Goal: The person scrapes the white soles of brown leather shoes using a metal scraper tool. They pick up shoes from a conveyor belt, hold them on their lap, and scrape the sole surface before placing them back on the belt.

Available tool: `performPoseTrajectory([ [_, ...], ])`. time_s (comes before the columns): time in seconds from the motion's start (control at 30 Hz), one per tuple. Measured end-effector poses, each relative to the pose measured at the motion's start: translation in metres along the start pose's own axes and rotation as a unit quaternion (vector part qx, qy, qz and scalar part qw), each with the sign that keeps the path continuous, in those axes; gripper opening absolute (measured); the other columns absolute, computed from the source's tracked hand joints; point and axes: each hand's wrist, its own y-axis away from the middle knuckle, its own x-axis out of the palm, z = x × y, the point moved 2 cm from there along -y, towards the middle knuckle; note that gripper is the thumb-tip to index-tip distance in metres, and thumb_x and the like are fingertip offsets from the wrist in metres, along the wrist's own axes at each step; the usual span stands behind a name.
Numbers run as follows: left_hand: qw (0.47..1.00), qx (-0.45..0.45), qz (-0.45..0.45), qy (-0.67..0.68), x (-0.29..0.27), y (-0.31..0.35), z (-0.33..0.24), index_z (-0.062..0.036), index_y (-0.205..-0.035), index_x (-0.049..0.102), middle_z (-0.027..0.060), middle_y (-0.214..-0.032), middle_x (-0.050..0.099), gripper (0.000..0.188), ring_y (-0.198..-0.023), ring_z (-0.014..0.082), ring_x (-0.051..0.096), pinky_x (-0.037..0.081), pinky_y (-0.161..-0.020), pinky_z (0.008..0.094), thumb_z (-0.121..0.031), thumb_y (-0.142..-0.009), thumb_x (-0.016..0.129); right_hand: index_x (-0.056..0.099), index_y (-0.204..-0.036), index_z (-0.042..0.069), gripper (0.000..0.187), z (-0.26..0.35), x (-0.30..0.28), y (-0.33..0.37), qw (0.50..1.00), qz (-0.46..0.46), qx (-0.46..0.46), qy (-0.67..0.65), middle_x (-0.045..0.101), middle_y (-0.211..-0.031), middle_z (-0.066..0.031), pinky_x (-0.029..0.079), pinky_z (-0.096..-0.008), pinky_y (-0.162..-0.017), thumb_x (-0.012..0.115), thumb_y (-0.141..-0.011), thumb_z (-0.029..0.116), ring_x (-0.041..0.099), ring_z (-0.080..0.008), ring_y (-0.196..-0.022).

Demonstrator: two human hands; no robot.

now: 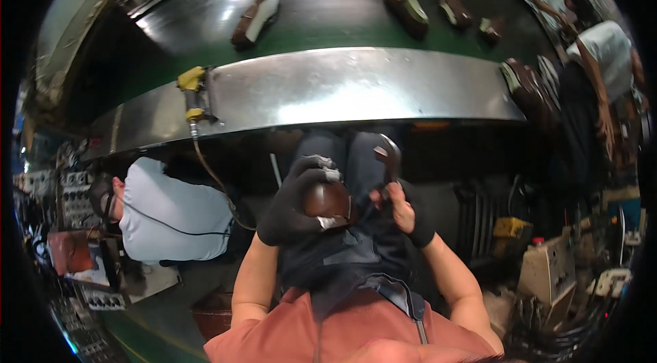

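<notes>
My left hand (pixel 295 200), in a black glove, is wrapped around a brown shoe (pixel 327 201) held over my lap. My right hand (pixel 400 209), with a black wrist wrap, grips a dark hand tool (pixel 387 155) whose head stands just above and to the right of the shoe. Both hands are close together below the metal edge of the conveyor (pixel 356 93).
Several brown shoes (pixel 256 17) lie on the dark green conveyor belt (pixel 328 28). A yellow switch box (pixel 192 93) hangs on its metal rim at left. A person in a white shirt (pixel 174 212) sits at my left; another person (pixel 602 69) stands at the far right. Cluttered machines fill the lower right.
</notes>
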Motion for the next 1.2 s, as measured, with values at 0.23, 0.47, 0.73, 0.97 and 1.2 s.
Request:
performPoseTrajectory([
  [0.23, 0.998, -0.023, -0.037, -0.044, 0.098, 0.039, 0.010, -0.0058, -0.140, 0.043, 0.0176, -0.140, 0.047, 0.073, -0.134, 0.0357, 0.042, 0.031, -0.113, 0.0483, -0.029, -0.078, 0.074, 0.064, -0.121, 0.005, 0.047, 0.045, 0.008, 0.007, 0.983, 0.114, -0.122, 0.082, 0.063, -0.106, -0.0103, 0.045, -0.0353, -0.087, 0.079, -0.081, 0.026, 0.057, -0.0229, -0.095],
  [0.47, 0.958, -0.272, -0.043, 0.084, 0.119, 0.062, 0.019, -0.0030, -0.134, 0.048, 0.0133, -0.127, 0.058, 0.042, -0.110, 0.0239, 0.059, 0.046, -0.098, 0.0360, -0.029, -0.104, 0.035, 0.060, -0.126, 0.006, 0.058, 0.051, 0.015, 0.000, 0.965, 0.203, -0.125, 0.104, 0.062, -0.113, -0.0147, 0.043, -0.0356, -0.093, 0.081, -0.077, 0.030, 0.058, -0.0270, -0.103],
  [0.73, 0.877, -0.278, -0.098, 0.380, 0.108, 0.058, 0.023, -0.0051, -0.136, 0.047, 0.0131, -0.132, 0.056, 0.045, -0.116, 0.0240, 0.057, 0.045, -0.101, 0.0384, -0.033, -0.102, 0.039, 0.059, -0.125, 0.003, 0.062, 0.038, 0.016, -0.008, 0.976, 0.211, -0.043, 0.027, 0.062, -0.115, -0.0122, 0.045, -0.0349, -0.094, 0.085, -0.074, 0.026, 0.059, -0.0233, -0.105],
  [0.97, 0.984, 0.031, -0.170, -0.050, 0.103, 0.068, 0.024, -0.0002, -0.129, 0.054, 0.0188, -0.136, 0.054, 0.045, -0.125, 0.0336, 0.054, 0.039, -0.110, 0.0443, -0.002, -0.086, 0.067, 0.058, -0.122, 0.000, 0.057, 0.040, 0.010, 0.014, 0.983, 0.115, -0.088, 0.111, 0.062, -0.110, -0.0150, 0.046, -0.0364, -0.090, 0.080, -0.078, 0.031, 0.060, -0.0299, -0.101],
  [1.2, 0.983, 0.064, -0.145, -0.092, 0.087, 0.060, 0.012, -0.0035, -0.133, 0.050, 0.0221, -0.136, 0.049, 0.069, -0.128, 0.0381, 0.050, 0.040, -0.108, 0.0503, -0.015, -0.074, 0.083, 0.064, -0.111, 0.001, 0.063, 0.033, 0.020, 0.046, 0.942, 0.008, -0.216, 0.256, 0.062, -0.108, -0.0138, 0.050, -0.0394, -0.080, 0.090, -0.065, 0.034, 0.061, -0.0314, -0.092],
])
